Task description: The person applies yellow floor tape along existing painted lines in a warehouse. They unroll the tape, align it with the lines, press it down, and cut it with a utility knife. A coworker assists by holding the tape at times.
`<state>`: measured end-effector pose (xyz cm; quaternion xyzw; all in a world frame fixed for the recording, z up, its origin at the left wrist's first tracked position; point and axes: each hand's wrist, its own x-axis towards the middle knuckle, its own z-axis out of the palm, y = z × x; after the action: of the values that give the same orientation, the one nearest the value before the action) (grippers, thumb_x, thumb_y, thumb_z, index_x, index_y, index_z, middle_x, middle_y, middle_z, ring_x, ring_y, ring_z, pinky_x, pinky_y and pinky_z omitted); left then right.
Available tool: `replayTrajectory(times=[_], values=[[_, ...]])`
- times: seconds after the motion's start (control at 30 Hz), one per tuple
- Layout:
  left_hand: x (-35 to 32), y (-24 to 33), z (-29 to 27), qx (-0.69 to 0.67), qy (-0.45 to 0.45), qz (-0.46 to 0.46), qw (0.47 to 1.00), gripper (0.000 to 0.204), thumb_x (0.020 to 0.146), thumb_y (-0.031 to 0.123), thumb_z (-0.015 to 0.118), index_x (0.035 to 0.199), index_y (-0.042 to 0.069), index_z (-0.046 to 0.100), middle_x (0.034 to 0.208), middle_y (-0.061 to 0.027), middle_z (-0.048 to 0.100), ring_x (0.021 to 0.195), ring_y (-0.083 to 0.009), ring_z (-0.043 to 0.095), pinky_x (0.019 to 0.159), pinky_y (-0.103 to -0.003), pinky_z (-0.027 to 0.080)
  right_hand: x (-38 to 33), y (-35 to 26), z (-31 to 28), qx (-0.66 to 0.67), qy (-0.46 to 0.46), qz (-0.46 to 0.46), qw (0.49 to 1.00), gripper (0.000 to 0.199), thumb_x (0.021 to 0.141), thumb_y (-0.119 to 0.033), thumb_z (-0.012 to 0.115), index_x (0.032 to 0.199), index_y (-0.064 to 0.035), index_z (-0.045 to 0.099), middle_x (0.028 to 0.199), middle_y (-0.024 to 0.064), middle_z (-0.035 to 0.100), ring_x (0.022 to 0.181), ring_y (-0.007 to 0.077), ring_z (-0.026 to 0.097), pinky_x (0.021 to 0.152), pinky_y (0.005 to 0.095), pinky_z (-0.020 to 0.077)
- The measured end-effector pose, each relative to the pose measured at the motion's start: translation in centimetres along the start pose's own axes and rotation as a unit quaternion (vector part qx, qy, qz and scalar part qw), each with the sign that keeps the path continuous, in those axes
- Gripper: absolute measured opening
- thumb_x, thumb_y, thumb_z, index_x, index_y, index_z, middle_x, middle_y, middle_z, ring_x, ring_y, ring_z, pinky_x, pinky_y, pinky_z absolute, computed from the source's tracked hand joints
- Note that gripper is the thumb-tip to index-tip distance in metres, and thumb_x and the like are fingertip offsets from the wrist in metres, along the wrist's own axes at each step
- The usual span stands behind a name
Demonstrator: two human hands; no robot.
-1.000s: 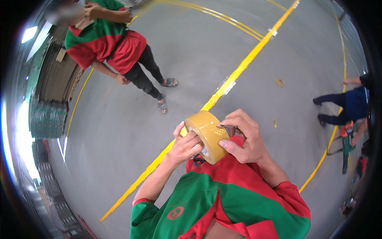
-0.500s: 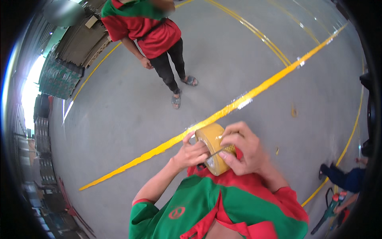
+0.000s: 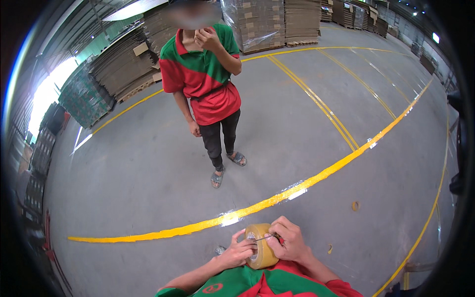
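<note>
A wide roll of yellow tape [image 3: 267,255] is held in front of my body. My left hand [image 3: 239,251] grips it from its left side, with fingers reaching into the core. On the right, my right hand [image 3: 291,241] is closed around a thin metal tool [image 3: 262,238], which lies across the top of the roll. Some red and black shows by the fingers at the tool's near end; its exact kind is hard to make out.
A person [image 3: 208,94] in a green and red shirt stands ahead beyond a yellow floor line [image 3: 198,227]. A small tape ring [image 3: 356,206] and a yellow scrap [image 3: 330,249] lie on the floor at right. Cardboard stacks [image 3: 123,69] stand at the back left.
My view has tilted up, so my hands and the roll sit lower in the picture. The standing person now has a hand raised to the chin. Both hands still hold their things.
</note>
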<state>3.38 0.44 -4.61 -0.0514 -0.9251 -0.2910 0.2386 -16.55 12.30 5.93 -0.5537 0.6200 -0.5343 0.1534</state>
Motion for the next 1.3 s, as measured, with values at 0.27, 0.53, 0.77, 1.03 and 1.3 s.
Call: replayTrajectory(times=[0.27, 0.53, 0.77, 1.03, 1.3], values=[[0.1, -0.1, -0.3, -0.039, -0.011, -0.028, 0.999, 0.022, 0.07, 0.0, 0.065, 0.09, 0.009, 0.061, 0.107, -0.0044, 0.066, 0.117, -0.0198, 0.06, 0.116, -0.058, 0.021, 0.5, 0.9, 0.7, 0.001, 0.028, -0.006, 1.0, 0.01, 0.078, -0.006, 0.069, 0.088, -0.0024, 0.066, 0.084, 0.012, 0.062, 0.069, 0.0277, 0.063, 0.063, 0.0365, 0.0523], [-0.6, 0.2, 0.0, -0.097, -0.002, -0.034, 0.995, 0.019, 0.076, -0.005, 0.059, 0.089, 0.008, 0.056, 0.114, -0.0063, 0.065, 0.122, -0.0204, 0.058, 0.115, -0.06, 0.022, -0.3, 1.7, 1.2, 0.018, 0.016, 0.044, 0.999, 0.01, 0.078, -0.006, 0.072, 0.086, -0.0025, 0.066, 0.082, 0.011, 0.065, 0.065, 0.0213, 0.064, 0.058, 0.031, 0.0522], [-1.2, 0.3, 0.5, -0.112, 0.028, -0.015, 0.993, 0.016, 0.079, -0.006, 0.058, 0.089, 0.006, 0.055, 0.115, -0.0071, 0.065, 0.121, -0.0214, 0.059, 0.116, -0.063, 0.02, -0.3, 2.9, 1.6, 0.021, 0.018, -0.027, 0.999, 0.009, 0.079, -0.007, 0.073, 0.083, -0.002, 0.066, 0.078, 0.0092, 0.064, 0.06, 0.0179, 0.06, 0.053, 0.0285, 0.048], [-1.9, 0.9, 0.3, -0.111, 0.041, -0.028, 0.993, 0.014, 0.081, -0.006, 0.058, 0.089, 0.005, 0.055, 0.111, -0.0072, 0.066, 0.121, -0.0229, 0.059, 0.117, -0.063, 0.019, -0.1, 3.0, 2.3, 0.031, 0.005, -0.029, 0.999, 0.013, 0.08, -0.01, 0.073, 0.079, -0.0019, 0.064, 0.071, 0.008, 0.059, 0.056, 0.017, 0.054, 0.05, 0.0292, 0.0425], [-2.1, 0.8, -0.3, -0.122, 0.014, -0.025, 0.992, 0.012, 0.082, -0.004, 0.059, 0.09, 0.004, 0.055, 0.113, -0.0083, 0.065, 0.125, -0.0235, 0.056, 0.117, -0.063, 0.018, -0.6, 3.8, 2.8, 0.022, 0.001, -0.046, 0.999, 0.013, 0.081, -0.009, 0.072, 0.077, -0.0017, 0.062, 0.068, 0.0084, 0.058, 0.054, 0.0186, 0.052, 0.05, 0.0305, 0.0412]])
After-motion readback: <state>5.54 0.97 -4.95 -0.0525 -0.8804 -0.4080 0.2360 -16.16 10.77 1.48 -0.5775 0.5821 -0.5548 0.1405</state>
